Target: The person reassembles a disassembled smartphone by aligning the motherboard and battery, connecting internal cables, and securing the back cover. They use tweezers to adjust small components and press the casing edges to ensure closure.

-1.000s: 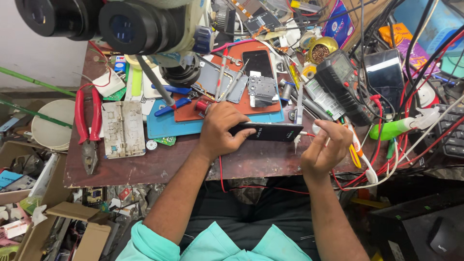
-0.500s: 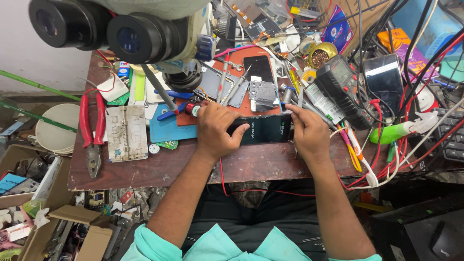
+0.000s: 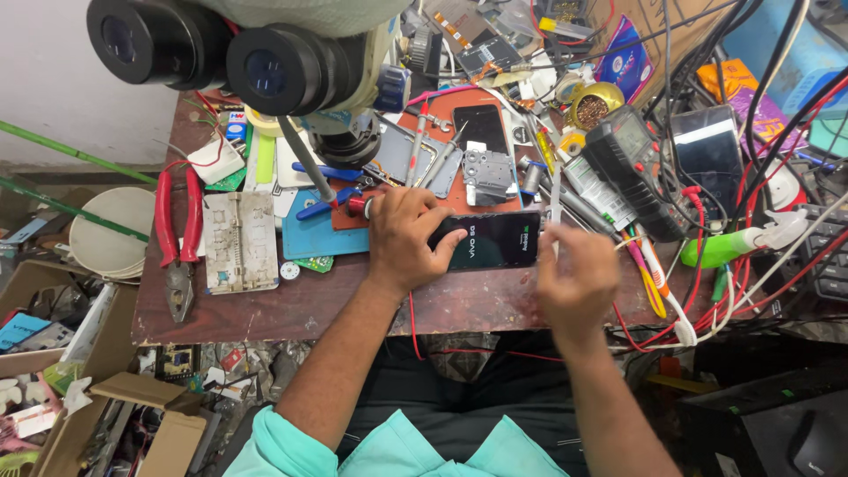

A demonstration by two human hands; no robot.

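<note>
Smartphone, slim, rigid, glass-faced, likely light, slippery and fragile, lies flat at bench centre, left hand pressing its nine-o'clock end, blurred right hand at four o'clock, grip indiscernible; best held by long edges.

my worn brown wooden workbench carries red-handled pliers, a white slotted holder block, a blue mat, a black multimeter and a dark lit smartphone.

A black phone lies by red-handled pliers, a blue mat and a green spray bottle.
</note>
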